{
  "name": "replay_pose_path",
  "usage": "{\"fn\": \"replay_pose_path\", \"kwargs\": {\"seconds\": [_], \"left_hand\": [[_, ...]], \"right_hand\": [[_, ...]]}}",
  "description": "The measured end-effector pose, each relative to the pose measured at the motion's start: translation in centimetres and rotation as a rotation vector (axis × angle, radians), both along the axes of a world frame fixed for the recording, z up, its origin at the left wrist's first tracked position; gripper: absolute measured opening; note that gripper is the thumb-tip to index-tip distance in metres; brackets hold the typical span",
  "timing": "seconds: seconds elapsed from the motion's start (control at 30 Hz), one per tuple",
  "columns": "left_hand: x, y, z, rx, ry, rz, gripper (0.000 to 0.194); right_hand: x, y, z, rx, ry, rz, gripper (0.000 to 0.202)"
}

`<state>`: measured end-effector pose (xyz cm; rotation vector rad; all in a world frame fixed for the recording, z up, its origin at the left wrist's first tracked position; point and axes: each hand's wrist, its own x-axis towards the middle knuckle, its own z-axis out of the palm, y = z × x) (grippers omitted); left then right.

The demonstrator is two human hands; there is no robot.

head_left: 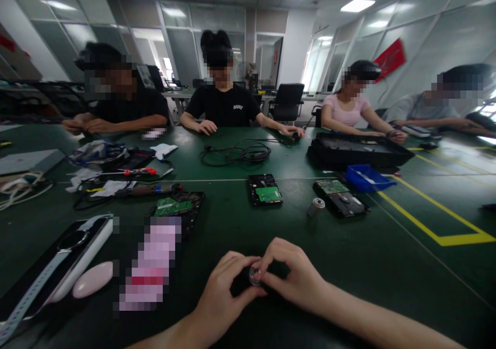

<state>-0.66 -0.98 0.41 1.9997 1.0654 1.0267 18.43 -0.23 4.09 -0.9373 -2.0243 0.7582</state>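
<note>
Close to the table's near edge, my left hand curls its thumb and fingers around a small round, shiny, clear-looking piece. My right hand pinches at the same piece from the right, thumb and forefinger together at its rim. Fingertips hide much of it, so its exact kind cannot be made out. Beyond my right hand stands a small cylinder with a silvery round top. A hard drive with a green circuit board lies straight ahead, and another hard drive is to the right.
On the left lie a laptop-like device with a watch on it, a pink computer mouse, a blurred-out pink item, a third hard drive and a red-handled screwdriver. Farther off are cables, a blue tray and several people.
</note>
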Motion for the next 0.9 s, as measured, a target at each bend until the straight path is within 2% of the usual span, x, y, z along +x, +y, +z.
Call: {"fn": "replay_pose_path", "kwargs": {"seconds": [0.13,0.27,0.4,0.5,0.67,0.73,0.77,0.83,0.9], "left_hand": [[-0.1,-0.1,0.1,0.007,0.014,-0.009,0.036],[-0.1,-0.1,0.2,-0.006,0.022,-0.008,0.031],[0.0,-0.1,0.2,-0.009,0.018,-0.009,0.035],[-0.1,-0.2,0.2,-0.021,0.025,-0.007,0.037],[-0.7,-0.7,0.9,0.047,0.013,0.002,0.054],[-0.9,-0.8,1.4,0.068,0.001,0.012,0.049],[-1.0,-0.7,1.7,0.052,0.004,0.025,0.043],[-1.0,-0.4,2.3,-0.016,0.027,0.04,0.034],[-0.9,0.1,3.0,-0.084,0.05,0.026,0.036]], "right_hand": [[0.1,0.1,-0.1,-0.048,0.021,-0.045,0.015],[0.1,0.1,0.0,-0.114,0.015,-0.021,0.013],[0.1,0.1,0.0,-0.152,0.006,-0.013,0.009],[0.1,0.1,0.0,-0.131,-0.002,0.007,0.005],[-0.1,-0.2,-0.5,-0.051,0.072,0.076,0.009],[-0.1,-0.4,-1.0,-0.067,0.147,0.056,0.005],[-0.1,-0.6,-1.3,-0.077,0.176,0.026,0.007],[0.2,-0.8,-1.7,-0.12,0.202,-0.027,0.025],[0.4,-1.0,-2.1,-0.2,0.183,-0.004,0.046]]}}
